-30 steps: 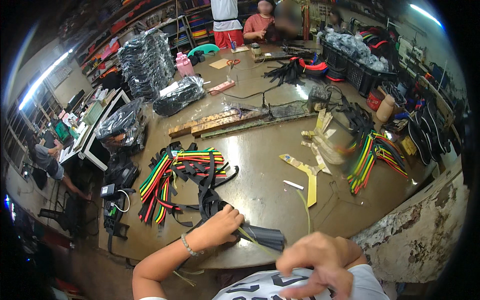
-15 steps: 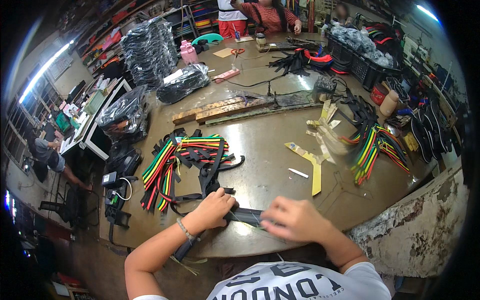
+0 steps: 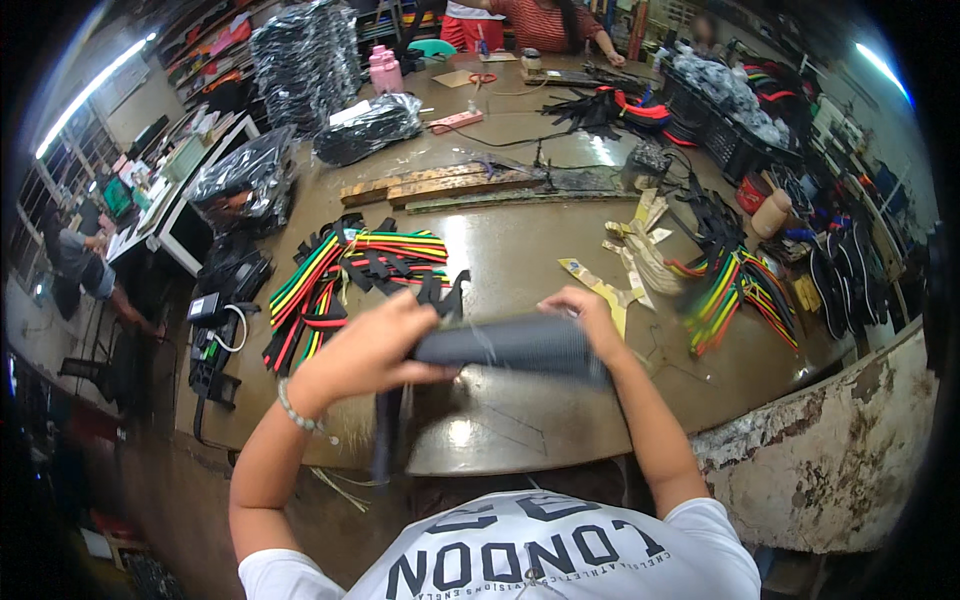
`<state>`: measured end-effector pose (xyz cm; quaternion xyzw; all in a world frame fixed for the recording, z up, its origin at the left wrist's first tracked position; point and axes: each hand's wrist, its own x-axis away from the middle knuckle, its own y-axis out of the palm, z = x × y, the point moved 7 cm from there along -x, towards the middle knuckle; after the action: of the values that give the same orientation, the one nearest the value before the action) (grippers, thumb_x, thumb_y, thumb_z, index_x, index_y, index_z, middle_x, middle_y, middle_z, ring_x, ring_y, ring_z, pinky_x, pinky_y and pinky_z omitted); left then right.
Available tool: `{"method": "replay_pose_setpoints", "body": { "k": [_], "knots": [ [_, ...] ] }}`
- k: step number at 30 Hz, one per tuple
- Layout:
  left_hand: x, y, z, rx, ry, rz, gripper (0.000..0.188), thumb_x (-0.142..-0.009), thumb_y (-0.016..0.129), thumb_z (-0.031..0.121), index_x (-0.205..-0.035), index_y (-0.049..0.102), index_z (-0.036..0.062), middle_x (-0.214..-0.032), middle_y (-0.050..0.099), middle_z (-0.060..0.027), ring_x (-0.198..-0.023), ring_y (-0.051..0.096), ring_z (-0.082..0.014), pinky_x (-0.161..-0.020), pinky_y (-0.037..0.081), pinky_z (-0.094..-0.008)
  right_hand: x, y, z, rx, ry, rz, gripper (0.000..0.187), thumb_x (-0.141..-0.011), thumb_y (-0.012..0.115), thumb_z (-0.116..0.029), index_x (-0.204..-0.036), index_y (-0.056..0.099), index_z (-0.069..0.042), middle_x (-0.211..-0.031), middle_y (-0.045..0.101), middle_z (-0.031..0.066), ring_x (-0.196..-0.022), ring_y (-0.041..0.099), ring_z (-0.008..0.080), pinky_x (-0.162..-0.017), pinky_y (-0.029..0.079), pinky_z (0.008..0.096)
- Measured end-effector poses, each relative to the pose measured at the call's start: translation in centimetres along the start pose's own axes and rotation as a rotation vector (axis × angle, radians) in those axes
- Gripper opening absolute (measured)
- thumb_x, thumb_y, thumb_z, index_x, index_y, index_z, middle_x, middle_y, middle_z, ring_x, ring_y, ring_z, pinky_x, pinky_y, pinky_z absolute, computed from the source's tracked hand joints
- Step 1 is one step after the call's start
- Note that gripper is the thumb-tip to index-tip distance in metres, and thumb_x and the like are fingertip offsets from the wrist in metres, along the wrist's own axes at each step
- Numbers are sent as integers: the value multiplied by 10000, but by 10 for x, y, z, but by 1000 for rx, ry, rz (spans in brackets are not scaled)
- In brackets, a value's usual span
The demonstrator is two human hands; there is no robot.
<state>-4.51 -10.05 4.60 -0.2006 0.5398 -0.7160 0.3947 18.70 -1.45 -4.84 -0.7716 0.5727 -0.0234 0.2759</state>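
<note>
A long bundle of black straps point(image 3: 515, 350), blurred by motion, is raised above the near edge of the table point(image 3: 500, 250). A thin pale string crosses its middle. My left hand point(image 3: 375, 345), a beaded bracelet at its wrist, grips the left end with the thumb below. My right hand point(image 3: 588, 318) is closed around the right end, its fingers partly hidden. Dark strap ends point(image 3: 388, 430) hang below my left hand. Beyond that hand lies a tied bundle of black straps and red, yellow and green striped straps point(image 3: 310, 275).
Another striped strap bundle point(image 3: 740, 305) lies at the right, beside yellow card pieces point(image 3: 600, 285). Wooden bars point(image 3: 460, 187) cross the middle. Plastic-wrapped stacks point(image 3: 305, 75) and a pink bottle point(image 3: 384, 70) stand at the far left; a black crate point(image 3: 730, 130) stands far right. Other people are beyond the table.
Both hands have lifted the black strap bundle off the table, up and away from me. My right hand has moved from its near side to its right end. The view has shifted slightly.
</note>
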Motion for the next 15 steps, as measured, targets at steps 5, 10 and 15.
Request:
{"method": "replay_pose_setpoints", "body": {
  "k": [5, 10, 15],
  "knots": [
    [-7, -53, -62, 415, -475, 618, 412, -936, 600, 431, -922, 576, 21, -700, 560, -19, -650, 515, -101, -606, 427, -280, 41, 6, -69, 32, -170, 213, 139, -891, 673, -124, -860, 702, 8, -693, 578, 43, -594, 477, 105, -536, 373, 262],
    [-17, -46, -76, 490, -470, 859, 432, -952, 574, 468, -856, 557, 47, -695, 528, -2, -640, 477, -80, -584, 398, -251, 100, 85, -149, 457, -608, 17, 285, -785, 632, -37, -1067, 636, -1, -703, 518, 85, -662, 571, 215, -537, 475, 312],
    [17, -73, -55, 736, -220, 948, 414, -1009, 445, 471, -801, 458, 113, -691, 471, 20, -667, 421, -77, -642, 330, -229, 57, 135, -85, -361, 9, -306, 166, -943, 589, -114, -1060, 653, -15, -921, 658, 55, -839, 624, 199, -667, 485, 338]
  ]
}}
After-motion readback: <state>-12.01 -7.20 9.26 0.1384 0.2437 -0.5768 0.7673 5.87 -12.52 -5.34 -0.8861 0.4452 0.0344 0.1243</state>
